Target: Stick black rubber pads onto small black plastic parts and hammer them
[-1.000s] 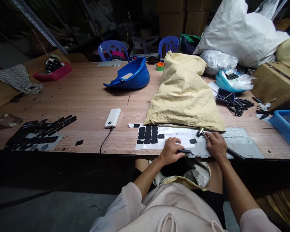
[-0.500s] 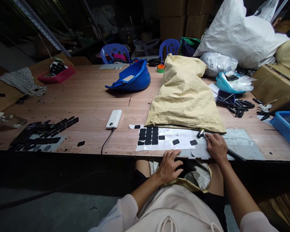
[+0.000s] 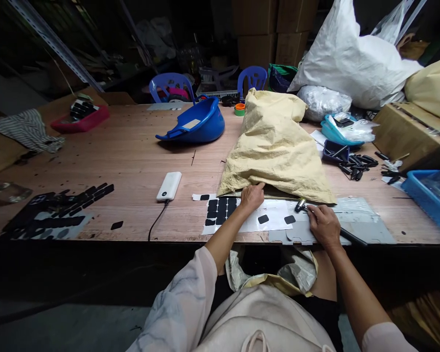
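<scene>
Right hand (image 3: 324,223) grips black-handled, metal-headed hammer (image 3: 353,238) near head, presumably for control; left hand (image 3: 252,196), whose grip I can't tell, at pale-yellow fabric sack (image 3: 274,146), seemingly laid within easy reach.

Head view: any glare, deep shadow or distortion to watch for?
Head view: the right hand and left hand are lit clearly enough to read; the hammer's metal head shows a small bright glint; the space under the table is nearly black; toward the right edge, the blue tray looks stretched.
</scene>
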Available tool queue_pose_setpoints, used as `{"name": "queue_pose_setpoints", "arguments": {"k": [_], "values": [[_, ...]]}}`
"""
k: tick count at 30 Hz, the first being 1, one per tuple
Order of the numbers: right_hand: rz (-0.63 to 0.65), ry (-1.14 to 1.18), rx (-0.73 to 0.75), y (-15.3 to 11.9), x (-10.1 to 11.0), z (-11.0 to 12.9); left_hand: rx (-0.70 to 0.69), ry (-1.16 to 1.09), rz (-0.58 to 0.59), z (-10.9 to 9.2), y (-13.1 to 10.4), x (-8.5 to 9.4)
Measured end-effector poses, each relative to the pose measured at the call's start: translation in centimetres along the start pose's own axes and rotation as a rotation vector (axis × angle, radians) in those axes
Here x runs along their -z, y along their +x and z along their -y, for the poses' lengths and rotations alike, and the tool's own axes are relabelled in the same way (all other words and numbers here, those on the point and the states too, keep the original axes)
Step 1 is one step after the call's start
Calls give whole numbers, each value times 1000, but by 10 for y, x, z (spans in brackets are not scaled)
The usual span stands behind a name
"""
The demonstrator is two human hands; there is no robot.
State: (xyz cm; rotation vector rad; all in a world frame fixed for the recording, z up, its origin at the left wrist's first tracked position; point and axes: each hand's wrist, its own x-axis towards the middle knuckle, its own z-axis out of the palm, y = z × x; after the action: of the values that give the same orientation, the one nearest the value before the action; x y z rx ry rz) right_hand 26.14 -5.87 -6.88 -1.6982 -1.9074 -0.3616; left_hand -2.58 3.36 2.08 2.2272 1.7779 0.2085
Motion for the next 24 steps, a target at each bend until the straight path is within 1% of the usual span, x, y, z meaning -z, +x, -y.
{"name": "queue_pose_setpoints", "arguments": {"k": [4, 6, 9, 12, 14, 16, 18, 21, 24], "values": [[10, 6, -3, -1, 0, 1, -19, -83, -157, -4, 23, 19], [9, 4, -2, -1, 1, 1, -27, -117, -187, -4, 34, 24], [14, 0, -7, -1, 2, 2, 18, -125, -128, -5, 45, 19], [18, 10, -13, 0, 2, 3, 95, -88, -81, -9, 50, 4], [18, 12, -16, 0, 3, 4, 138, -73, -101, -13, 52, -5], [19, 10, -20, 0, 3, 5, 175, -75, -131, -17, 55, -11], [22, 6, -24, 0, 4, 6, 217, -80, -132, -19, 58, -11], [15, 1, -15, 0, 5, 7, 265, -72, -95, -20, 61, -4], [9, 5, -16, 1, 5, 7, 267, -46, -74, -18, 61, 3]]}}
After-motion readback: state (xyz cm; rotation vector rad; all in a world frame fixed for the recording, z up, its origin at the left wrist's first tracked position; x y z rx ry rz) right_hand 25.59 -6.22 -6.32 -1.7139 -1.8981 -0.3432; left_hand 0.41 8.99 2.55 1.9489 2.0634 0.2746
